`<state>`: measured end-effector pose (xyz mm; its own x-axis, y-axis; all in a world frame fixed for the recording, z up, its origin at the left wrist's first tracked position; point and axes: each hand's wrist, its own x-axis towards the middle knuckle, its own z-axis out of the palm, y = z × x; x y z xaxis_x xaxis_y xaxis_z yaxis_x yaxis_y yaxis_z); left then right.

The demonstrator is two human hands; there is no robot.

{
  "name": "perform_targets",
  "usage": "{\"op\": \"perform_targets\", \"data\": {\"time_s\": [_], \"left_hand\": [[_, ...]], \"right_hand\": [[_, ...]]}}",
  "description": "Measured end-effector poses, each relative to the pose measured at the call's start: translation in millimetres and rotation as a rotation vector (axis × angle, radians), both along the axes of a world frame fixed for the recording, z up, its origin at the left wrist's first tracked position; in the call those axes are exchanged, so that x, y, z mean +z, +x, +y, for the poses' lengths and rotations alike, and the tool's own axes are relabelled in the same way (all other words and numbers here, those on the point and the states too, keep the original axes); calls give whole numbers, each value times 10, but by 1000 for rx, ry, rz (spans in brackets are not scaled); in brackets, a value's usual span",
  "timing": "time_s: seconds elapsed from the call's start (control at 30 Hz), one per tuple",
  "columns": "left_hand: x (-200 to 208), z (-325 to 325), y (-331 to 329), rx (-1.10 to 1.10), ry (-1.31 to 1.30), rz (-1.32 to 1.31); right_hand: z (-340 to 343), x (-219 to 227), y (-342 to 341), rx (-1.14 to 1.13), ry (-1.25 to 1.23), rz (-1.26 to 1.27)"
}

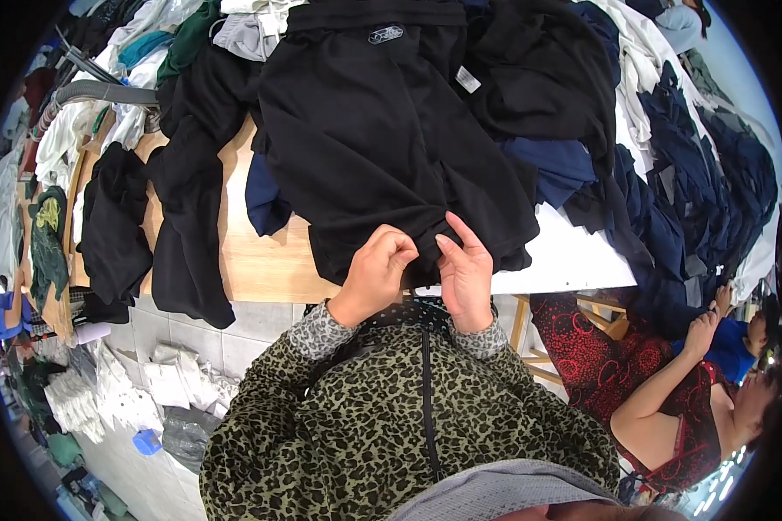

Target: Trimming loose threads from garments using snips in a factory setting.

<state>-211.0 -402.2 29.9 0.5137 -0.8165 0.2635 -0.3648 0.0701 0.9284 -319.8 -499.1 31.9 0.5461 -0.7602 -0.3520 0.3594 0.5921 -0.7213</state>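
A large black garment (382,130) lies spread on the wooden table (261,260), its lower hem hanging toward me. My left hand (375,271) pinches the hem with curled fingers. My right hand (466,269) grips the same hem just beside it, thumb up against the cloth. Both hands sit close together at the table's near edge. A small white label (467,80) shows on the garment farther up.
More black clothes (182,226) drape over the table's left side. Navy garments (695,174) pile up at the right, white and green ones at the back left. A seated person in red (660,382) is at the lower right. Folded white cloth (174,382) lies on the tiled floor.
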Motion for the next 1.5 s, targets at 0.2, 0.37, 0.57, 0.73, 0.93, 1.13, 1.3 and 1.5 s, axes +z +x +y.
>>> {"op": "perform_targets", "data": {"time_s": [0.2,0.37,0.57,0.73,0.93,1.13,1.3,1.5], "left_hand": [[15,-91,-12,-97,-146,48],[-84,-47,-7,-142,-59,189],[-3,-87,70,-107,-81,266],[159,-237,183,-133,-128,99],[257,-396,210,-119,-51,23],[253,-358,235,-2,90,-5],[271,-58,395,-198,235,4],[498,5,309,-368,421,114]], "right_hand": [[-22,-109,-73,57,-21,29],[8,-41,-30,8,-5,14],[-37,-61,5,-94,-142,37],[-94,-134,-38,-68,-723,252],[-50,-71,-66,255,-648,238],[-74,-132,-91,261,-403,284],[-95,-64,-78,216,-353,236],[-85,-106,-52,208,-470,227]]}}
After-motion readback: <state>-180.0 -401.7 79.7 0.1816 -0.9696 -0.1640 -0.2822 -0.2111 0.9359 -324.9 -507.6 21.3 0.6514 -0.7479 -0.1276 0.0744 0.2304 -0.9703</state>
